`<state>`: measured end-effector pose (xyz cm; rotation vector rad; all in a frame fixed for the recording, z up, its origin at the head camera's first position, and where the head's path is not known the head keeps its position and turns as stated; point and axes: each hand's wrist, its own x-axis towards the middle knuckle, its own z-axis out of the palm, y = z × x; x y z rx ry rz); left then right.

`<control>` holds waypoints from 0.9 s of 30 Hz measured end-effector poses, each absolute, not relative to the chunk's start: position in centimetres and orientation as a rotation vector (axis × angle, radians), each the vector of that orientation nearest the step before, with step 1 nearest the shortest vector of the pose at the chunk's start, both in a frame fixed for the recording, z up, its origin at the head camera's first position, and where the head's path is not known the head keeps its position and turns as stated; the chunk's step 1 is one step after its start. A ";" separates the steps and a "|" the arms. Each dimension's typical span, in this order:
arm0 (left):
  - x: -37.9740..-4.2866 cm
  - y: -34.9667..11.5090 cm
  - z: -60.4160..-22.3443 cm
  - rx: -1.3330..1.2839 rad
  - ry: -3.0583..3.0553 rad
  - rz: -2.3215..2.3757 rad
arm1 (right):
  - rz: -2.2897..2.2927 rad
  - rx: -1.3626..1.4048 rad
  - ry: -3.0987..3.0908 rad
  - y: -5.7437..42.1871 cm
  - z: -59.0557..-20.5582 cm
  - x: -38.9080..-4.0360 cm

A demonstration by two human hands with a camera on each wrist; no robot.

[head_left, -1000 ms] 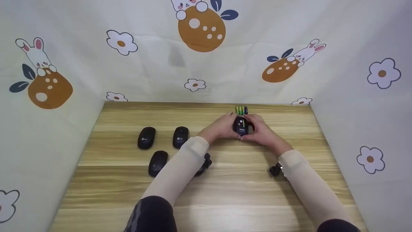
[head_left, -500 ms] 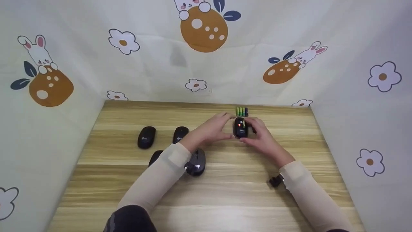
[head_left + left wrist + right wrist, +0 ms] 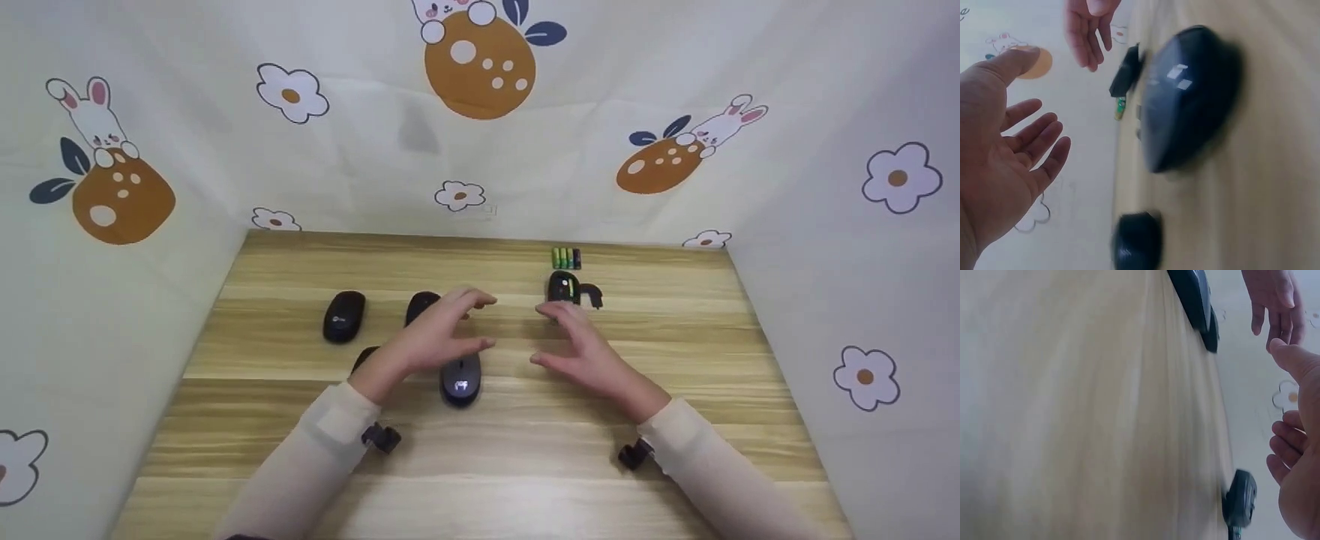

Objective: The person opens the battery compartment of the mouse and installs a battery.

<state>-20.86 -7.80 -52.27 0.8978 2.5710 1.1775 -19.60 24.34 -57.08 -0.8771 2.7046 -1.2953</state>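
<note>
My left hand (image 3: 427,336) hovers over the mice on the left, empty, with its fingers relaxed and spread from the thumb. Facing it, my right hand (image 3: 592,358) is also empty, just in front of a small black mouse (image 3: 562,283). That mouse lies with its battery bay exposed and a green-yellow battery in it; my right fingers hide its near end. A dark cover (image 3: 593,295) lies to its right. Behind it several batteries (image 3: 566,259) lie in a row. Beneath my left hand is a grey mouse (image 3: 460,381), large in the left wrist view.
Black mice stand on the left of the wooden table (image 3: 525,465): one at far left (image 3: 344,316), one (image 3: 421,305) partly behind my left hand, and another (image 3: 363,357) mostly hidden by my wrist. Patterned cloth walls (image 3: 360,165) enclose the table's back and sides.
Both hands let go of the small black mouse, the left first. They have drawn back toward me, the left also moving left. The mouse now lies on the table, its cover visible.
</note>
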 end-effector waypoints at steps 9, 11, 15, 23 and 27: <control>-18.5 -11.2 -54.0 0.860 2.540 1.201 | -1.251 -0.902 2.655 21.5 -57.1 -17.8; -18.1 -11.6 -54.4 0.830 2.541 1.199 | -1.228 -0.902 2.643 20.8 -57.2 -17.5; -17.4 -12.1 -55.2 0.790 2.560 1.153 | -1.155 -0.899 2.630 19.3 -57.3 -17.1; -16.4 -12.2 -56.2 0.794 2.538 1.101 | -1.084 -0.911 2.582 16.8 -57.9 -16.1; -16.3 -12.3 -56.7 0.810 2.528 1.089 | -1.083 -0.884 2.552 16.0 -58.1 -15.9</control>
